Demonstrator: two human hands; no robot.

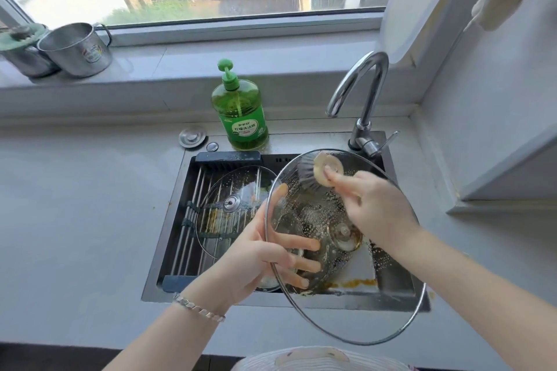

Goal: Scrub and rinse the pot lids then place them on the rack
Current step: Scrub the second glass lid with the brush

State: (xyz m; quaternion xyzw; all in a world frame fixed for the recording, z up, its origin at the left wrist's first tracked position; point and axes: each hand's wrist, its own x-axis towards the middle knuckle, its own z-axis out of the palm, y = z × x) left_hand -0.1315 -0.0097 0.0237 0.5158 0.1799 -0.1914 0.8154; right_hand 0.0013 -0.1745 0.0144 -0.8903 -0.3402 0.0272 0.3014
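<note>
A large glass pot lid (388, 304), soapy and tilted, is held above the sink. My left hand (259, 259) grips its left rim, thumb on the upper side and fingers behind the glass. My right hand (376, 208) grips a round dish brush (316, 173), whose dark bristles press against the lid's upper part. A second glass lid (223, 220) with a metal knob lies on the metal roll-up rack (193, 220) over the sink's left half.
A green dish-soap pump bottle (241, 111) stands behind the sink (398, 280), the chrome faucet (361, 99) to its right. A sink plug (192, 137) lies on the counter. Two steel pots (75, 50) sit on the windowsill. Orange food residue lies in the basin.
</note>
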